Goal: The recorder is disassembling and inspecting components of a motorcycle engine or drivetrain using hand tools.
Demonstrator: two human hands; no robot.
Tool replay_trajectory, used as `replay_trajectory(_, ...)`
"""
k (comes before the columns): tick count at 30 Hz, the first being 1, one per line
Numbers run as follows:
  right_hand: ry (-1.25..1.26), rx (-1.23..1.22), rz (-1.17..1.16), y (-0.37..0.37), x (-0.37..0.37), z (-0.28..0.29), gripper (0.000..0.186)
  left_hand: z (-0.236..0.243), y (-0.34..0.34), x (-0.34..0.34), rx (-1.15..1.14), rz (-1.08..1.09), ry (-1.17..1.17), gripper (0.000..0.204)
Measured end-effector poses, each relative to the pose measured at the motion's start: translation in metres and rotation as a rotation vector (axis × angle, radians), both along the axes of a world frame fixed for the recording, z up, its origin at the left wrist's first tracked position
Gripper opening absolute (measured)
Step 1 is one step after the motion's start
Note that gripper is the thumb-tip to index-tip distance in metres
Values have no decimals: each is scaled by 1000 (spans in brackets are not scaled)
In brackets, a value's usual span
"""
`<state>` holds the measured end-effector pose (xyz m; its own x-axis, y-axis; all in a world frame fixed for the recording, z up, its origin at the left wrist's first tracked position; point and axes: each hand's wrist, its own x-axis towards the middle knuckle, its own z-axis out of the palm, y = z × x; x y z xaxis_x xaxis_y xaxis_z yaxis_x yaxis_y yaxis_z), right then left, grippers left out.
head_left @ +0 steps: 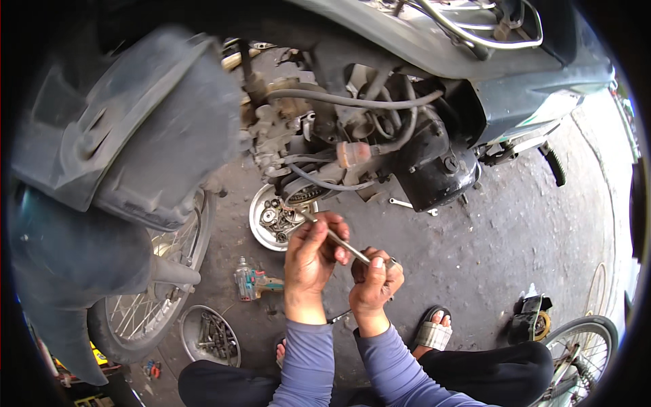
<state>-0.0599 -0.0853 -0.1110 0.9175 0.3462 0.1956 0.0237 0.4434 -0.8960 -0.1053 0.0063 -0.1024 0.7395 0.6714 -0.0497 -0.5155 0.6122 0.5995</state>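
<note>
Both of my hands are on a slim metal rod tool (346, 244), tilted from upper left to lower right. My left hand (310, 264) has its thumb and fingers around the upper part, and my right hand (375, 285) grips the lower end. The rod's upper tip points at an open round housing (298, 190) low on the motorbike's engine (268, 136); whether they touch I cannot tell. Behind my left hand, a metal bowl (259, 230) holds several small round parts.
A cordless power driver (247, 281) and a second bowl (207, 356) of tools lie at lower left, beside a wheel (108, 329). A wrench (400, 202) lies on the ground below a black canister (434, 169). At lower right are a loose black part (525, 319) and another wheel (597, 325).
</note>
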Motion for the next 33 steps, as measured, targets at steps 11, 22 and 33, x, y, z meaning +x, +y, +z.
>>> replay_trajectory(11,-62,-222,116,-4,-26,12,38,-5,20,0,-177,-34,-61,22)
replay_trajectory(22,552,-55,225,-5,-32,33,39,6,13,0,-171,68,100,22)
replay_trajectory(33,-483,-816,619,-18,3,58,29,-9,32,-8,-114,60,100,23)
